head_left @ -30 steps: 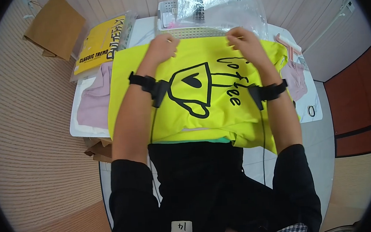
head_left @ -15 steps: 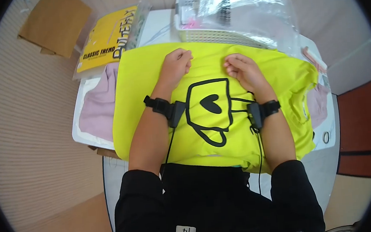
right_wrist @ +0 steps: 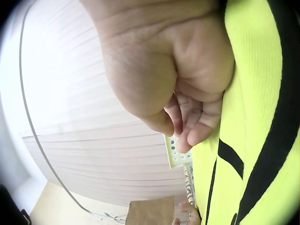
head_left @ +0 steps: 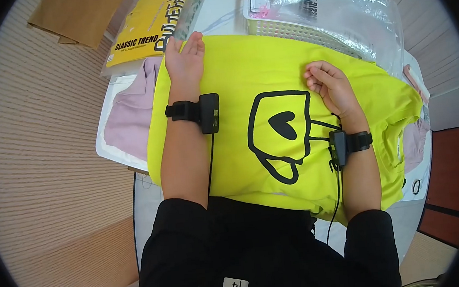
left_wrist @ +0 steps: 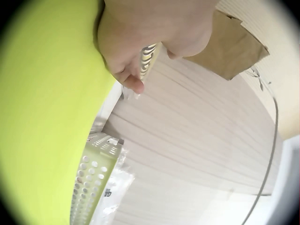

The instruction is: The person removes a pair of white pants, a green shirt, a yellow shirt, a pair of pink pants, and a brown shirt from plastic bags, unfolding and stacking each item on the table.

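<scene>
A bright yellow-green T-shirt (head_left: 229,143) with a black cup-and-heart print lies spread over the table, its neckline toward the right. My left hand (head_left: 185,65) rests with its outer edge on the shirt near the left end, fingers extended and palm turned up and inward. On the shirt above the print, my right hand (head_left: 332,88) lies on its side with fingers loosely bent, holding nothing. In the right wrist view the right hand (right_wrist: 164,75) presses along the yellow-green fabric (right_wrist: 253,117).
A white perforated basket (head_left: 307,34) with a clear plastic bag (head_left: 349,15) on it stands at the back. A yellow packaged garment (head_left: 145,28) and brown paper bag (head_left: 76,15) are back left. Lilac cloth (head_left: 130,119) shows beside the shirt; a dark ring (head_left: 416,186) lies right.
The shirt has been drawn toward the body and flattened. Both hands came back from its far edge; the left then moved left and straightened its fingers. The head view has shifted.
</scene>
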{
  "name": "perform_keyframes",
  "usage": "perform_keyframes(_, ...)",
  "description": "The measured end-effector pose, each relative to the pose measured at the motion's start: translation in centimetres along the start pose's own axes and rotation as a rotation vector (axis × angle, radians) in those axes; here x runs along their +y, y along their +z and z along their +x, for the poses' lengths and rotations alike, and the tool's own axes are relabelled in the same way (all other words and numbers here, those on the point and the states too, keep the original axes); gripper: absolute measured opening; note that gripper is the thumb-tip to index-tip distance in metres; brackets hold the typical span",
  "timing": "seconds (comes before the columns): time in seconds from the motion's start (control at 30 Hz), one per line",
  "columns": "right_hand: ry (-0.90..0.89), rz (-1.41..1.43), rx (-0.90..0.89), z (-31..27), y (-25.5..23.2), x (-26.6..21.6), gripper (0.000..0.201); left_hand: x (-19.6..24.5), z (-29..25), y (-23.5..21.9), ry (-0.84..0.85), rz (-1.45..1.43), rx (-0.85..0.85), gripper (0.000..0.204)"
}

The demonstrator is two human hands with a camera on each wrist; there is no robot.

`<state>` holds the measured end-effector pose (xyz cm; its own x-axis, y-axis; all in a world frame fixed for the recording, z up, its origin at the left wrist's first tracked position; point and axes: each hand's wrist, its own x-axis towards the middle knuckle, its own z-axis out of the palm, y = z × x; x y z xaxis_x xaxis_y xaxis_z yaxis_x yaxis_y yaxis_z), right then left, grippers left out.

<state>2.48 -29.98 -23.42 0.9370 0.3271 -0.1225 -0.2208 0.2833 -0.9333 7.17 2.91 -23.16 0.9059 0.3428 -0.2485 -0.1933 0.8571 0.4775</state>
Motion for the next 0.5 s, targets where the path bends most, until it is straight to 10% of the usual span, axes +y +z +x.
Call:
perform_keyframes(0.27,-0.009,0.003,0.0,-0.3,0.1,0.0,0.015,1.8,1.7,-2.6,0.384,0.064,0.045,0.044)
perform_keyframes(0.5,-0.01,0.009,0.001,-0.3,0.2,0.0,0.015,2.2,0.5,-1.9,0.31,0.125,0.173,0.045)
